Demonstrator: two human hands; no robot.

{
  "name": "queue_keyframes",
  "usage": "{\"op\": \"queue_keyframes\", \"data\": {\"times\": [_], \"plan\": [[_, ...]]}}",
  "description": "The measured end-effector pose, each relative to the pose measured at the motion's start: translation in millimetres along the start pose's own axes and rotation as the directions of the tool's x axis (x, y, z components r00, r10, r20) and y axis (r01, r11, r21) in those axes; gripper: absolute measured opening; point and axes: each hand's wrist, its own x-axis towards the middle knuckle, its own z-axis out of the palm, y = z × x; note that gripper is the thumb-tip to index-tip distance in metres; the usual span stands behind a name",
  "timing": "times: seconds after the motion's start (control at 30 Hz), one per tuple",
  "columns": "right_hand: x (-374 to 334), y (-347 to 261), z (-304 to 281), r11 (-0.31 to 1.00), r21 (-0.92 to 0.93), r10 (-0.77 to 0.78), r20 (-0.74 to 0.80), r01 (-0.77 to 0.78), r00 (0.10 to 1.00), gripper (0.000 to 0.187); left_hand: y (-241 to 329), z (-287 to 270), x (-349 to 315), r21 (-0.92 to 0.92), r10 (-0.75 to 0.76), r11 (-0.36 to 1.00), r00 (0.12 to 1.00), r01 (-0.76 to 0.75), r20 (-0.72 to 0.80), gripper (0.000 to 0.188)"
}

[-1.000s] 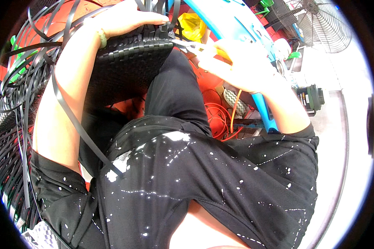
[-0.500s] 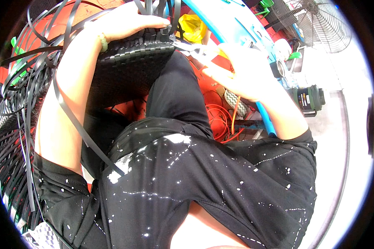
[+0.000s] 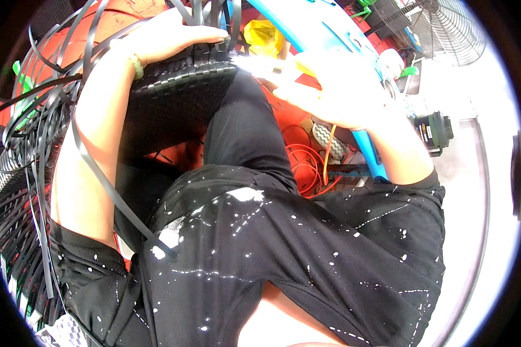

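Observation:
My left hand (image 3: 167, 39) grips the upper rim of a black woven piece (image 3: 179, 78), made of flat plastic strips. Its thumb lies along the top of the rim; the other fingers are mostly hidden behind strips. Loose black strips (image 3: 90, 43) rise around that hand, and one long strip hangs past my forearm onto my shirt. My right hand (image 3: 338, 87), washed out by glare, is closed around a metal-tipped tool (image 3: 259, 65) with yellow-orange parts. The tip is close to the right end of the woven rim; whether they touch I cannot tell. The tool's exact kind is unclear.
A thick tangle of black strips (image 3: 26, 214) fills the left side. A yellow bag (image 3: 264, 39) and a blue plastic surface (image 3: 307, 23) are beyond my hands. Coiled orange tubing (image 3: 307, 165) lies below right. At right are a dark green cylindrical device (image 3: 434, 134) and a large fan (image 3: 446, 29).
Both hands, the woven piece and the tool sit slightly farther left, though the whole view has shifted a little too. Glare now covers more of the tool's tip. Both grips stay the same.

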Motion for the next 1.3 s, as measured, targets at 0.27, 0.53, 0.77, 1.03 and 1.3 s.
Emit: {"op": "queue_keyframes", "data": {"times": [0.27, 0.53, 0.77, 1.03, 1.3], "plan": [[0.9, -5.7, 3.6, 0.991, -0.074, -0.116, -0.087, 0.110, 0.989, 0.039, -8.3, -0.5, 3.2, -0.050, 0.073, 0.996, 0.997, -0.073, 0.007, 0.041], [3.0, -20.8, -9.8, 0.990, -0.122, -0.071, -0.052, 0.065, 0.996, 0.041, -10.8, -4.5, 7.7, -0.056, 0.039, 0.998, 0.997, -0.036, 0.063, 0.037], [11.1, -11.4, -3.7, 0.972, -0.200, -0.167, -0.204, 0.126, 0.965, 0.045, -18.6, -5.9, 8.7, -0.106, 0.101, 0.990, 0.993, -0.094, 0.060, 0.035], [11.8, 2.7, 0.8, 0.995, 0.011, -0.097, -0.001, 0.097, 0.995, 0.042, -10.7, -3.8, -0.9, -0.116, 0.034, 0.993, 0.999, -0.032, 0.013, 0.036], [8.6, 0.2, -5.5, 0.993, 0.026, -0.114, -0.064, 0.116, 0.991, 0.045, -16.9, -3.3, 2.8, -0.104, 0.064, 0.993, 0.998, -0.062, 0.017, 0.039]]}}
